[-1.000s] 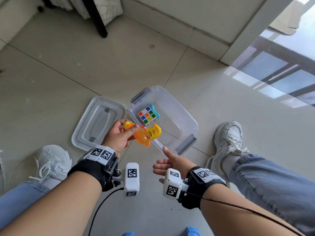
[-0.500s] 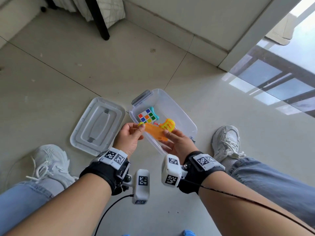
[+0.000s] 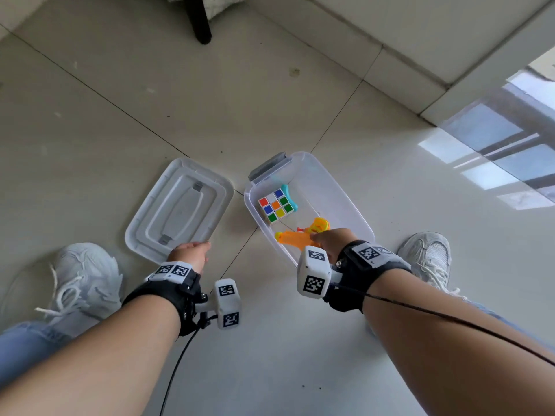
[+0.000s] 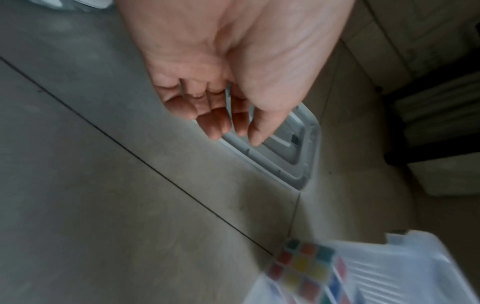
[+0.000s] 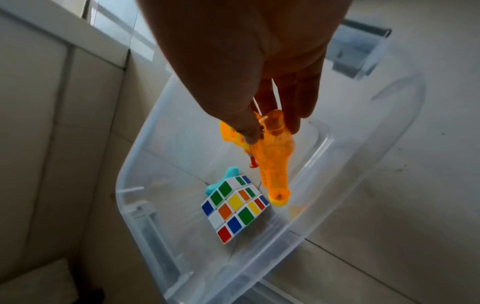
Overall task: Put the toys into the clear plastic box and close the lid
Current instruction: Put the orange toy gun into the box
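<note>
Two-tone orange-and-yellow water pistol (image 5: 272, 156) now sits inside the clear box (image 3: 354, 211), pinched by the right hand (image 3: 333, 244) alone; left hand (image 4: 233, 67) has let go, apparently relaxed, above the lid (image 3: 180, 205).

The clear plastic box (image 3: 345, 187) sits open on the tiled floor, its lid (image 3: 180, 210) lying flat just beside it. Inside rest a Rubik's cube (image 3: 275, 206) against a teal toy (image 3: 290, 197), and an orange translucent water pistol (image 5: 275, 162) held above the box floor, muzzle near the cube
</note>
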Tool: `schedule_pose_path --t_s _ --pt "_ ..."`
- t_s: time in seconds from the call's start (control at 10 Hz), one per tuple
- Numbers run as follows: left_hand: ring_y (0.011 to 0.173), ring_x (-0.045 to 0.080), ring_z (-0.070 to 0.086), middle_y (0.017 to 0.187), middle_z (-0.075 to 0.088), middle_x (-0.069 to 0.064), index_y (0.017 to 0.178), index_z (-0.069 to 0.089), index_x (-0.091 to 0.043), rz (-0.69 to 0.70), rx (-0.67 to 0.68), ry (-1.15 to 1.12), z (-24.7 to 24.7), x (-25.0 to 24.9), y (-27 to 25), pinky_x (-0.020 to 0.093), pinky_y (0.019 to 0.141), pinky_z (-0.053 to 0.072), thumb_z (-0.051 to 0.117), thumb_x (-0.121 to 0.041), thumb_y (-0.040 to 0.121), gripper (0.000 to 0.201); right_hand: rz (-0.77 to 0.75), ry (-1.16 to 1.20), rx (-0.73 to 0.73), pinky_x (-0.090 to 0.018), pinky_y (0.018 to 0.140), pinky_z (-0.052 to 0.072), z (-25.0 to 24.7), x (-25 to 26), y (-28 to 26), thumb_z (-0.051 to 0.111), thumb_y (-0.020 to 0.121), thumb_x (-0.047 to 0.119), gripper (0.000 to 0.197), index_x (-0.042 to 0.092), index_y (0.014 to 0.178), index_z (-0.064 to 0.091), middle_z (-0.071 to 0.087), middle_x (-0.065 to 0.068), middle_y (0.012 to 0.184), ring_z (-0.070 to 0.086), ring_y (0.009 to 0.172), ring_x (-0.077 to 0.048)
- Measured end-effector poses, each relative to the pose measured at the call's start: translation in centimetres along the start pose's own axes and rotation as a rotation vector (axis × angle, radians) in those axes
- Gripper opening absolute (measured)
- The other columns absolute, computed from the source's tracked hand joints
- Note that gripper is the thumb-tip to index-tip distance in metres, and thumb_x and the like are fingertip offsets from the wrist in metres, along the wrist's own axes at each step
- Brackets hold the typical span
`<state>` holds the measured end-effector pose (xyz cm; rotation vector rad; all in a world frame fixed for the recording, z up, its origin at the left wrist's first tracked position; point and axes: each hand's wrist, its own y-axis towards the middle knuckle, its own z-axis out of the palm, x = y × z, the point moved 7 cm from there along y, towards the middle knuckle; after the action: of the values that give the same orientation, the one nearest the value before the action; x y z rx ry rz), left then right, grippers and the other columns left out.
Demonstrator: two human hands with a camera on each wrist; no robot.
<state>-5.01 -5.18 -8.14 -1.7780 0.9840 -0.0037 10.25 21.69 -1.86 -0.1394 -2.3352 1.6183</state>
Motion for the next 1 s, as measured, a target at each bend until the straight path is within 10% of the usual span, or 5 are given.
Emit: schedule_pose_path --t_s 0.2,0.4,0.6,0.7,1.0 --pt "0.079 0.02 0.059 0.091 0.067 0.005 0.098 0.066 -0.019 0.127 -0.072 0.142 0.0 -1.4 2.3 0.024 0.074 0.044 0.068 -0.025 0.078 0.021 -0.009 0.078 0.0 -0.006 0.041 0.042 0.6 0.1 2.8 0.054 0.096 0.014 0.03 0.023 0.07 0.042 0.05 0.001 0.088 0.046 0.063 -0.004" --pt "0.081 0.02 0.059 0.089 0.066 0.004 0.097 0.067 -0.015 0.167 -0.055 0.188 1.6 -2.8 3.8 0.023 0.076 0.044 0.072 -0.023 0.075 0.023 0.039 0.219 -0.065 -0.005 0.038 0.037 -0.2 0.1 3.5 0.05 0.098 0.011 0.006 0.015 0.098 0.045 0.046 0.001 0.087 0.043 0.065 -0.009" --pt "0.077 0.024 0.062 0.076 0.062 0.001 0.076 0.057 -0.019 0.244 -0.046 0.38 2.4 -2.9 4.4 0.028 0.077 0.048 0.074 -0.019 0.072 0.018 -0.058 -0.182 -0.069 -0.024 0.088 0.045 -0.1 1.3 2.8 0.045 0.1 0.016 0.04 0.007 0.138 0.05 0.056 -0.014 0.134 0.053 0.124 -0.029" --pt "0.075 0.026 0.064 0.078 0.068 0.006 0.069 0.056 -0.02 0.262 -0.063 0.52 1.8 -3.1 4.6 0.029 0.076 0.051 0.072 -0.021 0.071 0.016 0.025 0.227 -0.058 -0.008 0.048 0.045 -0.1 0.7 2.6 0.045 0.099 0.015 0.046 0.001 0.143 0.042 0.047 -0.018 0.147 0.048 0.134 -0.03" --pt "0.076 0.029 0.061 0.082 0.07 0.007 0.078 0.064 -0.018 0.384 -0.155 0.575 -0.2 -6.3 1.6 0.028 0.071 0.049 0.058 -0.017 0.078 0.006 -0.035 0.392 0.008 0.004 0.045 0.032 -1.3 2.1 -0.7 0.049 0.097 0.003 0.052 0.005 0.148 0.036 0.044 -0.012 0.149 0.049 0.133 -0.025"
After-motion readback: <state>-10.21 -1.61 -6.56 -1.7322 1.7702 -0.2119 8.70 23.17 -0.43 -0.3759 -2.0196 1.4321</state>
